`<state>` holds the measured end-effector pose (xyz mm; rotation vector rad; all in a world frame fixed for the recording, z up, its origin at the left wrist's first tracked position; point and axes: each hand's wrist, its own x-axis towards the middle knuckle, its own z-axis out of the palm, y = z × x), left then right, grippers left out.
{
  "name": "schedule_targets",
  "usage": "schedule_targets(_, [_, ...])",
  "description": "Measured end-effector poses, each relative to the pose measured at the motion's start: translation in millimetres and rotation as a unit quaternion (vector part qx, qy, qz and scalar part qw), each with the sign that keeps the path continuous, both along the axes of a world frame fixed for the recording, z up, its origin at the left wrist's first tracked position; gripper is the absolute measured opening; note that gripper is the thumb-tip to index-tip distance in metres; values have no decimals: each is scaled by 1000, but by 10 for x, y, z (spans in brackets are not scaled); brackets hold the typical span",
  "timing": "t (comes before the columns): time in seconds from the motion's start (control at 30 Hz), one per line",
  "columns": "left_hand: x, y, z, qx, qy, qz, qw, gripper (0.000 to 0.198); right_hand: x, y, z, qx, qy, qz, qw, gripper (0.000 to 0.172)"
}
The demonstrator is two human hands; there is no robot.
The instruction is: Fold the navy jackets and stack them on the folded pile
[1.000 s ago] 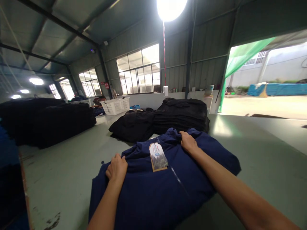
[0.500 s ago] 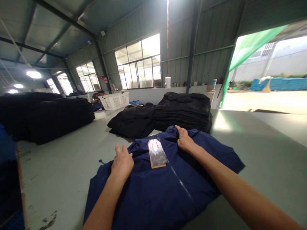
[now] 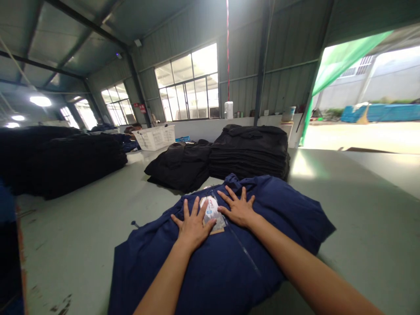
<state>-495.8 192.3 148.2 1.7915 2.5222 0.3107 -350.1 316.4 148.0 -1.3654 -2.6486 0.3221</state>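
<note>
A navy blue jacket (image 3: pixel 223 267) lies spread on the pale green table (image 3: pixel 78 245), its front zip running down the middle. My left hand (image 3: pixel 193 223) rests flat on the upper chest, fingers spread, with its thumb and fingertips over the edge of a hang tag (image 3: pixel 212 214). On the other side of the tag, my right hand (image 3: pixel 239 206) also lies flat with fingers apart, just below the collar (image 3: pixel 232 178). Neither hand grips anything. The tag is partly covered by the fingers.
Behind the jacket stand a tall stack of folded black garments (image 3: pixel 249 151) and a lower black pile (image 3: pixel 182 166). Large dark piles (image 3: pixel 65 162) fill the left side. A white plastic basket (image 3: pixel 155 138) sits further back. A red cord with a white socket box (image 3: pixel 229 109) hangs above.
My right hand has let go of the collar and come down onto the chest. My left hand has moved right, onto the tag's edge. Both hands now lie flat.
</note>
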Motion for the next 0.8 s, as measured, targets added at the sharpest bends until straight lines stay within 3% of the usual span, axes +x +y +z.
schedule_targets(0.27, [-94, 129, -177, 2, -54, 9, 999, 62, -66, 124, -156, -65, 7, 9, 998, 69])
schedule_targets(0.43, [-123, 106, -236, 31, -63, 8, 997, 57, -57, 81, -132, -31, 10, 7, 999, 62])
schedule_targets(0.53, [-108, 84, -261, 42, -67, 13, 997, 55, 31, 49, -69, 34, -9, -5, 999, 59])
schedule_targets(0.63, [-78, 61, -252, 45, -61, 12, 997, 54, 166, 36, 10, 85, -43, -50, 994, 59])
schedule_targets(0.7, [-63, 40, -209, 45, -60, 9, 997, 53, 254, 31, 65, 67, -61, -71, 993, 59])
schedule_targets(0.8, [-43, -21, -78, 33, -66, 0, 997, 52, 375, -6, 141, 32, -68, -50, 996, 56])
